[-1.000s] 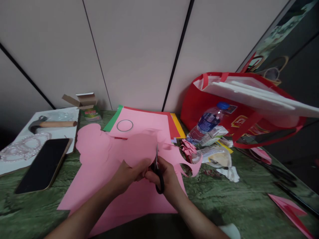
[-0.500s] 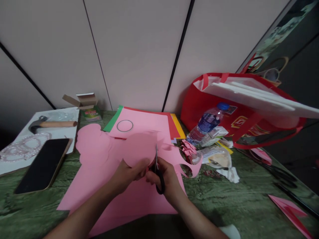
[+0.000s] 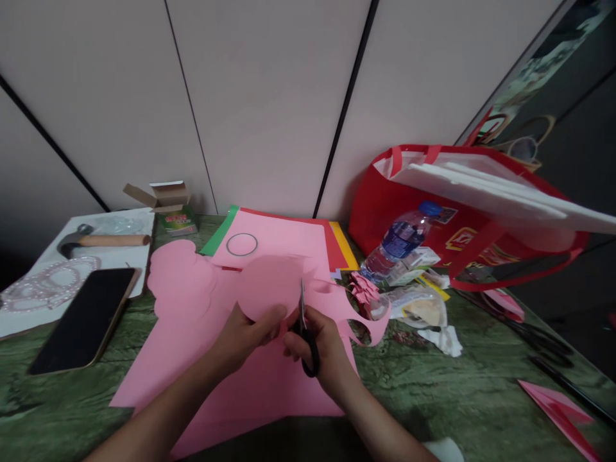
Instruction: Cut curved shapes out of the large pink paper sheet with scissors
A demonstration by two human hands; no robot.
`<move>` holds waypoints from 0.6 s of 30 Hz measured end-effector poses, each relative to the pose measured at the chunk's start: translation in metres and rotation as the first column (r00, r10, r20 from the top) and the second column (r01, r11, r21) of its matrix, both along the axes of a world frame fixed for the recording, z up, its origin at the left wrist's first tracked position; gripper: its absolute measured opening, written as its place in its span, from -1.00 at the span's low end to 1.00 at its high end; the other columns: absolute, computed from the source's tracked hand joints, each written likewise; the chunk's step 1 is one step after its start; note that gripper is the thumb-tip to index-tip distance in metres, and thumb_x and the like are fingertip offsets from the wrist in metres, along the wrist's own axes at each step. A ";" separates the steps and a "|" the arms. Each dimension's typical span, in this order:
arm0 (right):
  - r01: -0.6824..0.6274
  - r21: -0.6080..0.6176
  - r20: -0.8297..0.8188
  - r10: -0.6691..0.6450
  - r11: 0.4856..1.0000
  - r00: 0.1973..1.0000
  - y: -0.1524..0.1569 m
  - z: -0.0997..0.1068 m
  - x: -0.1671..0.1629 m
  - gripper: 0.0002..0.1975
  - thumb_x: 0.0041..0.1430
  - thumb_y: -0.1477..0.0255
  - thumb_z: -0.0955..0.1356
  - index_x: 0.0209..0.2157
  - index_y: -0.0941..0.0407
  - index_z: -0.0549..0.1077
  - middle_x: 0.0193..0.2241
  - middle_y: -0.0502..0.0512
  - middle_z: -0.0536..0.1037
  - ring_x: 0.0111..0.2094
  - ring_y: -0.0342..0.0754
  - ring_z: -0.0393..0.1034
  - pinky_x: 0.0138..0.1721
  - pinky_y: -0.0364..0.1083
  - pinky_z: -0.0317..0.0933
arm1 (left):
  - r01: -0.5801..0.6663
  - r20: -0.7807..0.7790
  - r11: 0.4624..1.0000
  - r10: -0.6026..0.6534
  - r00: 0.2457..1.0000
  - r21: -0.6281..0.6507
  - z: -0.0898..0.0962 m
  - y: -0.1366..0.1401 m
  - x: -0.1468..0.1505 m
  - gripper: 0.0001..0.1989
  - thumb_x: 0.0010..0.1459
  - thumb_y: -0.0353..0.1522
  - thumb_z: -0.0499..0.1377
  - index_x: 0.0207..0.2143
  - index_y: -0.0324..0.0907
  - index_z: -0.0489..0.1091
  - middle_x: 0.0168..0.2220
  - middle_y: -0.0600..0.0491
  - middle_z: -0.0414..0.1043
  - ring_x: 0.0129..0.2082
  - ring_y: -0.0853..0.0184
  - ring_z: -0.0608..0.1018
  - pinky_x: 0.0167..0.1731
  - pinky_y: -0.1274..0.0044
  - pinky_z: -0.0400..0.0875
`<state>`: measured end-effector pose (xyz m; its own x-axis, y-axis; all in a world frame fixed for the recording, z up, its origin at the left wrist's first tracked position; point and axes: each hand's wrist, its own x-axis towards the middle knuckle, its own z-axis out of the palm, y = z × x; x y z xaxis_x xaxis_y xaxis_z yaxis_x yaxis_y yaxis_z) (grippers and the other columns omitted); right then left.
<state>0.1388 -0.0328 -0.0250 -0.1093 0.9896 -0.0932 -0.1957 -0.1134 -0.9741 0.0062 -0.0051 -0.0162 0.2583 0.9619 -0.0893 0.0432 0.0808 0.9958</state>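
Observation:
My left hand [image 3: 257, 330] pinches the lower edge of a pink paper [image 3: 269, 285] with a rounded outline, thumb on top. In my right hand [image 3: 315, 337] is a pair of scissors [image 3: 309, 350] with black handles, its blades pointing away from me along the paper's right edge. Whether the blades are parted is hard to make out. Beneath both hands lie large pink sheets [image 3: 250, 391]. Several rounded pink cutouts [image 3: 180, 282] rest on the left of them, and a curved offcut [image 3: 380, 327] lies at the right.
Left are a phone [image 3: 84, 321], a hammer [image 3: 113, 240], beads [image 3: 45, 285] and an opened box [image 3: 178, 218]. A ring [image 3: 242, 244] lies on coloured sheets at the back. Right stand a water bottle [image 3: 399, 240] and red bag [image 3: 366, 212]; a pink paper flower [image 3: 364, 289] lies nearby.
Hands, scissors and paper hold nearly the same places. The rounded paper's edge has shifted very slightly, and the whole view has moved a little.

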 end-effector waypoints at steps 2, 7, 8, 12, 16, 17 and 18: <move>0.001 0.000 -0.002 -0.001 1.000 1.000 0.000 -0.001 0.000 -0.76 -0.21 0.37 0.43 -0.53 0.13 0.29 -0.71 -0.14 0.31 -0.70 -0.22 0.18 -0.67 -0.22 0.05 | -0.019 -0.031 1.000 0.019 0.999 0.007 0.001 -0.001 0.000 -0.67 -0.01 -0.32 0.08 -0.76 -0.19 0.14 -0.78 0.20 0.08 -0.74 0.52 0.16 -0.73 0.61 0.03; -0.014 0.001 -0.011 0.014 1.000 1.000 -0.002 -0.001 0.001 -0.75 -0.19 0.34 0.43 -0.53 0.13 0.29 -0.73 -0.14 0.31 -0.71 -0.23 0.17 -0.68 -0.23 0.06 | -0.034 -0.049 0.999 0.035 0.998 0.031 0.001 0.000 0.000 -0.66 -0.02 -0.31 0.09 -0.77 -0.19 0.13 -0.78 0.20 0.08 -0.74 0.52 0.16 -0.72 0.60 0.02; -0.016 -0.002 -0.011 0.016 1.000 1.000 -0.002 0.000 0.001 -0.75 -0.19 0.33 0.43 -0.53 0.13 0.29 -0.73 -0.14 0.31 -0.71 -0.23 0.17 -0.69 -0.23 0.06 | -0.033 -0.036 0.999 0.034 0.999 0.031 0.001 0.000 0.000 -0.65 -0.02 -0.30 0.09 -0.78 -0.19 0.12 -0.78 0.20 0.07 -0.74 0.52 0.16 -0.72 0.61 0.02; -0.012 0.000 -0.004 0.012 1.000 1.000 -0.003 0.002 0.000 -0.73 -0.18 0.30 0.43 -0.53 0.13 0.29 -0.75 -0.14 0.30 -0.72 -0.23 0.15 -0.69 -0.23 0.06 | -0.028 0.008 1.000 0.028 1.000 0.011 -0.003 0.001 -0.001 -0.61 0.03 -0.23 0.08 -0.76 -0.20 0.15 -0.76 0.19 0.09 -0.73 0.53 0.16 -0.71 0.61 0.03; -0.031 -0.001 -0.006 0.031 1.000 1.000 -0.003 0.001 -0.001 -0.70 -0.20 0.26 0.43 -0.53 0.13 0.27 -0.72 -0.12 0.34 -0.73 -0.23 0.16 -0.70 -0.22 0.07 | -0.037 -0.045 0.998 0.039 0.998 0.046 -0.004 0.000 0.000 -0.58 0.10 -0.17 0.01 -0.72 -0.21 0.20 -0.77 0.19 0.11 -0.73 0.51 0.19 -0.70 0.60 0.05; -0.034 -0.004 -0.008 0.034 0.999 0.999 -0.003 0.000 -0.002 -0.69 -0.20 0.26 0.43 -0.53 0.12 0.27 -0.71 -0.12 0.35 -0.73 -0.23 0.17 -0.70 -0.22 0.08 | -0.040 -0.058 0.998 0.043 0.997 0.054 -0.003 0.000 0.000 -0.57 0.11 -0.17 0.00 -0.72 -0.21 0.19 -0.77 0.19 0.10 -0.73 0.51 0.19 -0.70 0.61 0.05; -0.035 -0.007 -0.010 0.035 0.999 0.999 -0.003 -0.001 -0.002 -0.69 -0.20 0.26 0.43 -0.53 0.12 0.27 -0.71 -0.12 0.34 -0.73 -0.23 0.17 -0.70 -0.22 0.08 | -0.046 -0.067 0.997 0.050 0.996 0.059 -0.002 -0.001 0.001 -0.57 0.11 -0.17 0.00 -0.73 -0.20 0.18 -0.78 0.19 0.10 -0.74 0.51 0.20 -0.71 0.61 0.06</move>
<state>0.1367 -0.0362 -0.0259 -0.1446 0.9845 -0.0990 -0.2009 -0.1272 -0.9713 0.0071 -0.0058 -0.0187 0.2066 0.9772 -0.0496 0.1088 0.0275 0.9937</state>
